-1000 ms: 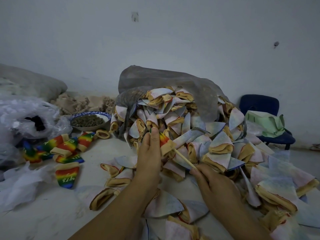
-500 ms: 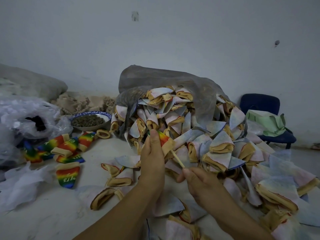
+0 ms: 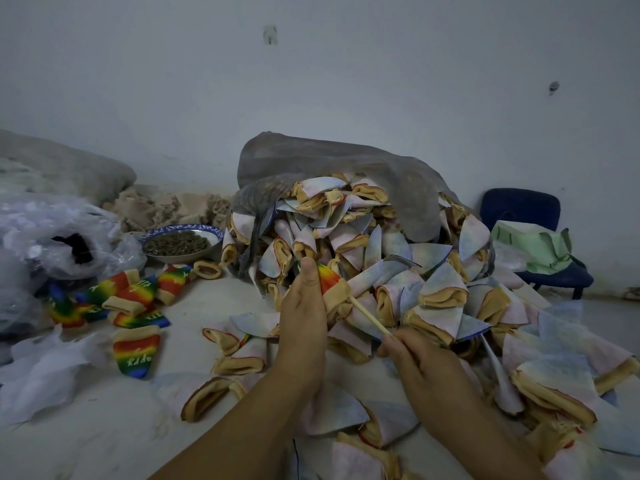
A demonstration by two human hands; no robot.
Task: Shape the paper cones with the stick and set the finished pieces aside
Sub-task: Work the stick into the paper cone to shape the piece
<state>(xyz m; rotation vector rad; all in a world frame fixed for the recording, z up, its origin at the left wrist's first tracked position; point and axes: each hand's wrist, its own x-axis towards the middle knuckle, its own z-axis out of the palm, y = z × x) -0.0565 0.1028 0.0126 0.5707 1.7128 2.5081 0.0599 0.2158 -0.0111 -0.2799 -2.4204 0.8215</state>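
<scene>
At the rainbow cone (image 3: 329,282), stick (image 3: 369,315) drawn further out, hands unchanged

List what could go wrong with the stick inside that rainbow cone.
1. The stick is pushed into the rainbow cone held by the left hand; pushing hard might tear its tip.
2. The right hand grips the stick only at its far end, so it may slip or bend.
</scene>
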